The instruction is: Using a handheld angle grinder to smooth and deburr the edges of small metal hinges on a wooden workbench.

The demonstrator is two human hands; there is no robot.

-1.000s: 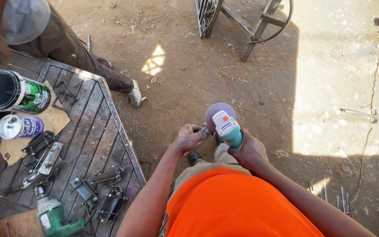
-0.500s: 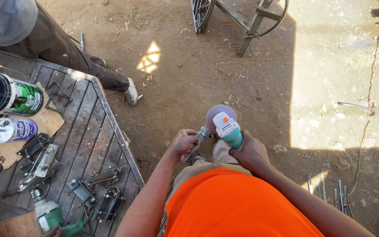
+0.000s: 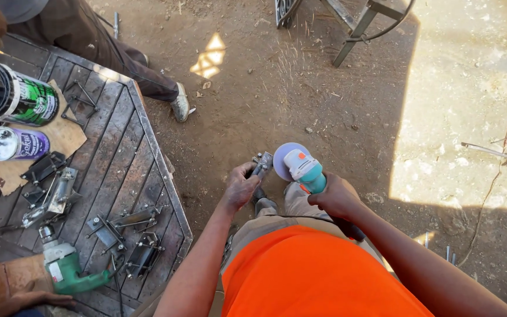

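My right hand (image 3: pixel 337 196) grips a teal and white angle grinder (image 3: pixel 304 169) whose round disc (image 3: pixel 283 160) touches a small metal bracket (image 3: pixel 260 165). My left hand (image 3: pixel 239 186) holds that bracket against the disc. Faint sparks fly up and away over the dirt ground. My orange shirt fills the bottom of the view, and my shoe shows below the bracket.
A metal panel (image 3: pixel 124 176) lies at left with brackets, a green drill (image 3: pixel 68 269), a paint can (image 3: pixel 22 100) and a smaller tin (image 3: pixel 14 144) on it. Another person's leg and shoe (image 3: pixel 180 105) stand beside it. Someone's arm (image 3: pixel 13 287) lies bottom left. A metal frame (image 3: pixel 359 29) stands ahead.
The view has shifted slightly. My hands keep the bracket at the grinder disc, and sparks now show above it.
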